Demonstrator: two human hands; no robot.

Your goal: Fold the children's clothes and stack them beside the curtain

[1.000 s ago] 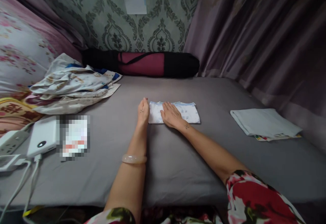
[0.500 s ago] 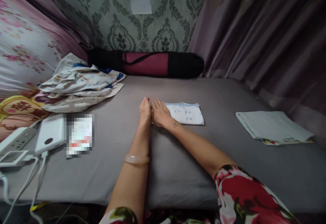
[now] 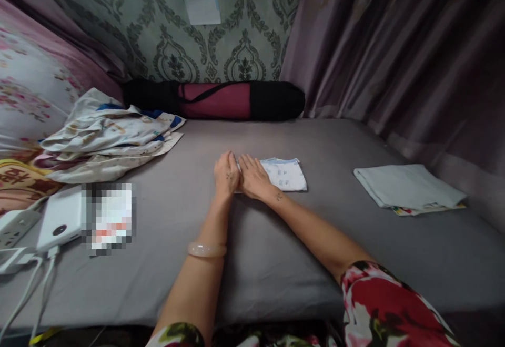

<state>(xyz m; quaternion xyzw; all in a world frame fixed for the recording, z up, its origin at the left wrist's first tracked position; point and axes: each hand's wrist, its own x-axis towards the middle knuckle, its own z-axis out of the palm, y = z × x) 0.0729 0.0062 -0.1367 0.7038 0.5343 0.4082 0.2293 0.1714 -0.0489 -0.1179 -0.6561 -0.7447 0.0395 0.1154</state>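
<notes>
A folded white cloth [image 3: 287, 174] with small grey prints and a pale blue back edge lies on the grey sheet. My right hand [image 3: 254, 176] rests flat on its left part, palm down, fingers stretched out. Close beside it, my left hand [image 3: 227, 175] lies over the cloth's left end, back of the hand up and fingers held together; their tips are hard to make out. A thin strip of cloth shows between the two hands. On my left wrist is a pale bangle [image 3: 207, 249].
A pale folded cloth [image 3: 408, 186] lies at the right. Crumpled fabric [image 3: 114, 136] is piled at the left, behind a white power bank [image 3: 61, 218], cables and a blurred packet [image 3: 113, 218]. A long black and maroon bag [image 3: 215, 100] lies along the back wall.
My left hand has turned palm down from its edge and come onto the cloth's left end. The view has shifted slightly, moving the surroundings left.
</notes>
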